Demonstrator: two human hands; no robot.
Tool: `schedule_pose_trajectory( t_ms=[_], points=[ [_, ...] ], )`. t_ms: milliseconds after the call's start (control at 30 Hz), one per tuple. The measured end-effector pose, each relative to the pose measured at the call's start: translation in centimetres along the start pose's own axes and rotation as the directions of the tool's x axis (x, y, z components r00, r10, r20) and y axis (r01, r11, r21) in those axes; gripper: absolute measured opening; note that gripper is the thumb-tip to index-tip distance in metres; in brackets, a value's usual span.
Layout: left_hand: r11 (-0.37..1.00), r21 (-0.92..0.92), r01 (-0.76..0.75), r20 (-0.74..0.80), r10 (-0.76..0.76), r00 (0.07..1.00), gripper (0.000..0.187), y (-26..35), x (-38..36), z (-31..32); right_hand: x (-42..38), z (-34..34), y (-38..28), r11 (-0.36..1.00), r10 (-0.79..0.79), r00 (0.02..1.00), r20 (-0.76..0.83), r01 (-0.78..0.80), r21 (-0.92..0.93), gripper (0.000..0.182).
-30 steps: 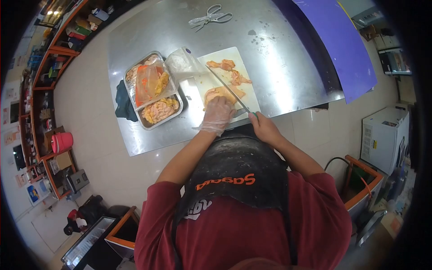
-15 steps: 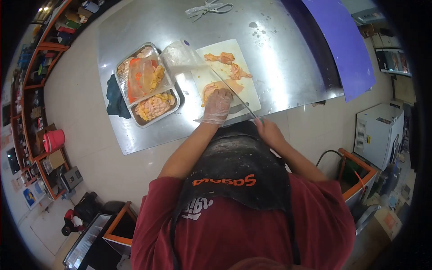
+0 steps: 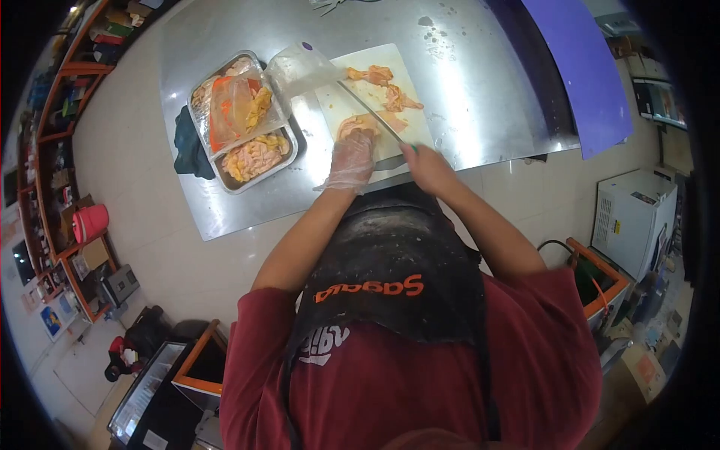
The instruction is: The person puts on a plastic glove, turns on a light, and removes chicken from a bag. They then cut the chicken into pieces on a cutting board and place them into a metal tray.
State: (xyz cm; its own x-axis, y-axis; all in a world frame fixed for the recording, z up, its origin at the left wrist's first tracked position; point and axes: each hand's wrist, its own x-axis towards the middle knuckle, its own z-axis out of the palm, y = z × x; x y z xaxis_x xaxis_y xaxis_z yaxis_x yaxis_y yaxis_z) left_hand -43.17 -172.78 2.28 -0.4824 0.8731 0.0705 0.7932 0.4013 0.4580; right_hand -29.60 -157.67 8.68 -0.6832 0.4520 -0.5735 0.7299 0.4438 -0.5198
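Observation:
My left hand (image 3: 352,159), in a clear plastic glove, presses with curled fingers on a piece of raw chicken (image 3: 355,125) at the near side of the white cutting board (image 3: 382,57). Bare, my right hand (image 3: 429,171) grips a long knife (image 3: 367,111) by its green handle. The blade slants up and left across the board, just beyond my left fingers, over a flap of chicken skin. Two more chicken pieces, one at the far side (image 3: 371,75) and one at the right (image 3: 399,99), lie beyond the blade.
Left of the board, a metal tray (image 3: 291,171) holds raw chicken (image 3: 255,157) and an orange-printed plastic bag (image 3: 232,112). A clear plastic bag (image 3: 300,69) lies between them. A dark cloth (image 3: 192,146), scissors (image 3: 330,6) and a purple panel (image 3: 581,67) are also on the steel table (image 3: 480,105).
My right hand and the knife have moved up and left, the handle now closer to the board. My left hand stays on the chicken. The whole view has shifted slightly.

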Motion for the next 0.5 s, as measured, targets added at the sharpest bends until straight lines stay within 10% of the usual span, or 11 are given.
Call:
schedule_pose_trajectory(
  t_ms=[200, 500],
  points=[
    [0.749, -0.508, 0.424, 0.024, -0.480, 0.877, 0.021, 3.4, 1.5, -8.1, -1.4, 1.0, 2.6, 0.999, -0.031, 0.999, -0.035, 0.032, 0.024, 0.062],
    [0.738, -0.624, 0.258, 0.108, -0.246, 0.963, 0.029, 5.6, 4.0, -10.1, -2.3, -5.2, 3.6, 0.994, -0.024, 1.000, 0.010, 0.025, -0.107, 0.064]
  ],
)
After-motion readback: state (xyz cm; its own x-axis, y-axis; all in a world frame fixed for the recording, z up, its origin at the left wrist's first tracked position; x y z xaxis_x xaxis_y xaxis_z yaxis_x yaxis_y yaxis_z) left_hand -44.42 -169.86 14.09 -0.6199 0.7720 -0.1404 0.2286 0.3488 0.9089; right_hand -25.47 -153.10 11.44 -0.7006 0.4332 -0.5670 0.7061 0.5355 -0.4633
